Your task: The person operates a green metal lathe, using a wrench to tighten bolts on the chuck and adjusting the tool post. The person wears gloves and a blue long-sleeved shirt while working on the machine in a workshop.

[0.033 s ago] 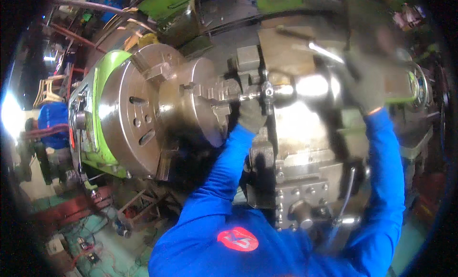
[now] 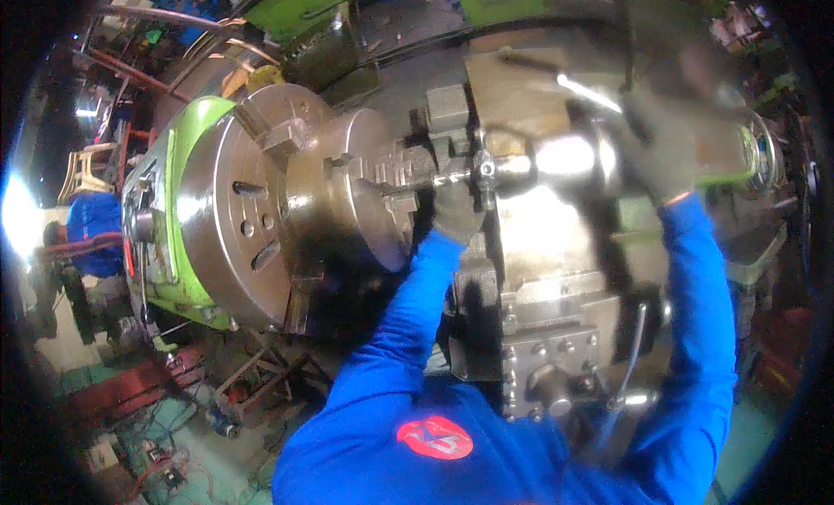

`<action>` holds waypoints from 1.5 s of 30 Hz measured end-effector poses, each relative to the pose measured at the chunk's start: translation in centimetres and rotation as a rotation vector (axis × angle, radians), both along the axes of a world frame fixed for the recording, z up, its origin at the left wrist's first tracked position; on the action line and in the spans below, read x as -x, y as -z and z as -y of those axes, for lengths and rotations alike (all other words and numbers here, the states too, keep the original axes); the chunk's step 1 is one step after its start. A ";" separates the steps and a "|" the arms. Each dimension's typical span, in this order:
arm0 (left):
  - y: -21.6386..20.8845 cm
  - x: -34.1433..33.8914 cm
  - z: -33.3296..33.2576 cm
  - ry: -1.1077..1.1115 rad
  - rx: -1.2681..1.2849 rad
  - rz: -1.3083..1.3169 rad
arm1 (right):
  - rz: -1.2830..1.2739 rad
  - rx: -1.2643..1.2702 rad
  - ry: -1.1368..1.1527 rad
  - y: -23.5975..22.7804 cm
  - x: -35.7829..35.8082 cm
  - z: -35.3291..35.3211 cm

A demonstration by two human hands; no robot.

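Note:
My gloved left hand [image 2: 458, 214] is closed just below a fluted bit [image 2: 446, 180], its fingers at the shank. Beside it a cross-bar holder [image 2: 487, 169] stands across the same axis, next to the bright tailstock spindle [image 2: 565, 156]. The bit points left toward the jaws of a lathe chuck [image 2: 369, 188]; its tip is hard to make out among them. My gloved right hand [image 2: 660, 149] is up at the tailstock, against the end of a shiny lever rod [image 2: 589, 93]. Its fingers are blurred and partly hidden.
A large slotted faceplate [image 2: 230, 214] and a green headstock [image 2: 187, 149] stand to the left. The carriage [image 2: 556, 296], with its bolted apron [image 2: 556, 366] and a curved lever [image 2: 636, 353], lies between my arms. Cables [image 2: 174, 461] litter the green floor at lower left.
The view has shifted very slightly. Both hands stay at the same places on the lathe, and the bit and lever rod look unmoved.

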State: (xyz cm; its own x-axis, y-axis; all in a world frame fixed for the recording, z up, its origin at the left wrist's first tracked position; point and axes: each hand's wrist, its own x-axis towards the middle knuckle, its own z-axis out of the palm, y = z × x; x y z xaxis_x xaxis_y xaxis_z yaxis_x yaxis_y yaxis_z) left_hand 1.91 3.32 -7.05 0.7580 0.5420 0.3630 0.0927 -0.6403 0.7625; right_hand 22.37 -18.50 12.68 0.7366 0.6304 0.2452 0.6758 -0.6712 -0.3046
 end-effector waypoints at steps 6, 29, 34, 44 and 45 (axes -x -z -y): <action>-0.4 -1.6 2.0 -0.060 0.163 0.131 | 0.117 -0.099 0.035 2.3 -0.9 0.9; -0.6 2.4 2.5 -0.064 0.265 -0.114 | 0.126 -0.074 0.090 2.5 -1.9 1.7; -4.4 5.1 3.0 0.078 0.927 0.153 | -0.026 0.028 -0.156 2.2 0.5 8.0; -3.3 5.3 5.3 0.166 1.047 0.290 | -0.671 0.255 -0.271 7.4 11.4 4.3; -4.0 5.3 5.1 0.128 0.982 0.274 | -0.663 0.257 -0.270 8.2 11.5 3.4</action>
State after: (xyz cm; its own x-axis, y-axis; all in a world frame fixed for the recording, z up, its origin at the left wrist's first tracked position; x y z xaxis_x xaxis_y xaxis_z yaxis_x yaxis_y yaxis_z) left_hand -3.41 -1.82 -3.08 0.7887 0.6142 -0.0273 -0.1889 0.2844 0.9399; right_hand 10.87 -21.86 4.47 0.4905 0.7869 -0.3743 0.5564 -0.6134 -0.5604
